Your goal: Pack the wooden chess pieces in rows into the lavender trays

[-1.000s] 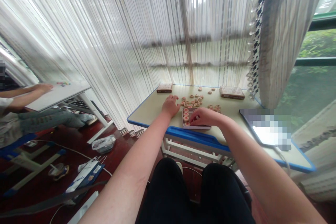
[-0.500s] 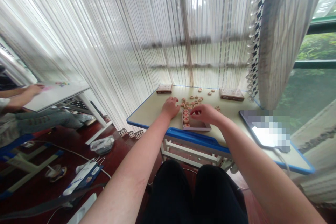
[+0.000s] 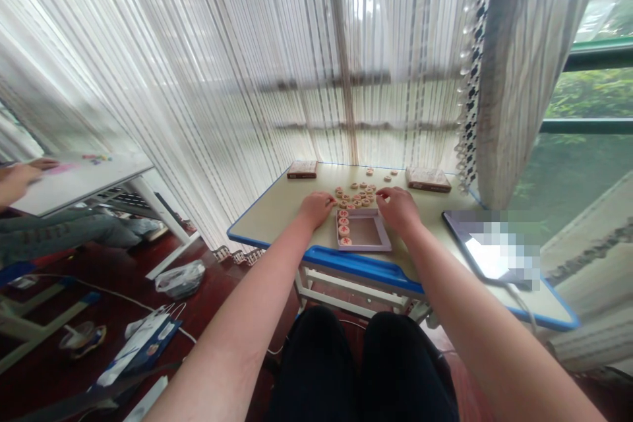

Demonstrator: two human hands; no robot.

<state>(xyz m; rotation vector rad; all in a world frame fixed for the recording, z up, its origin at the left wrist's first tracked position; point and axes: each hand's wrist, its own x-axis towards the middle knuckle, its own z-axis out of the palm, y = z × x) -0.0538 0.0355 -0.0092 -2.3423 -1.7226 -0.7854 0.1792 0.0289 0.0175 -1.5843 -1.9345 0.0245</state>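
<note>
Round wooden Chinese chess pieces [image 3: 357, 198] with painted characters lie in a loose pile on the table. Just in front of them is a shallow open box [image 3: 366, 248], with a column of red-marked pieces [image 3: 344, 231] along its left side and bare floor to the right. At the pile's left edge, my left hand [image 3: 316, 210] has its fingers curled together; what is between the fingertips is hidden. My right hand [image 3: 398, 208] is at the pile's right edge, thumb and fingers pinched, and I cannot make out what they hold.
Two flat brown boxes [image 3: 302, 169] [image 3: 428, 179] stand at the table's back corners. A tablet [image 3: 462, 237] with a cable lies on the right. Another person's hand [image 3: 22, 178] rests at a white table on the left. Bags [image 3: 180, 278] lie on the floor.
My right hand has moved from over the box to the pile's right edge. My left hand's fingers have drawn together beside the pile. The view has shifted slightly.
</note>
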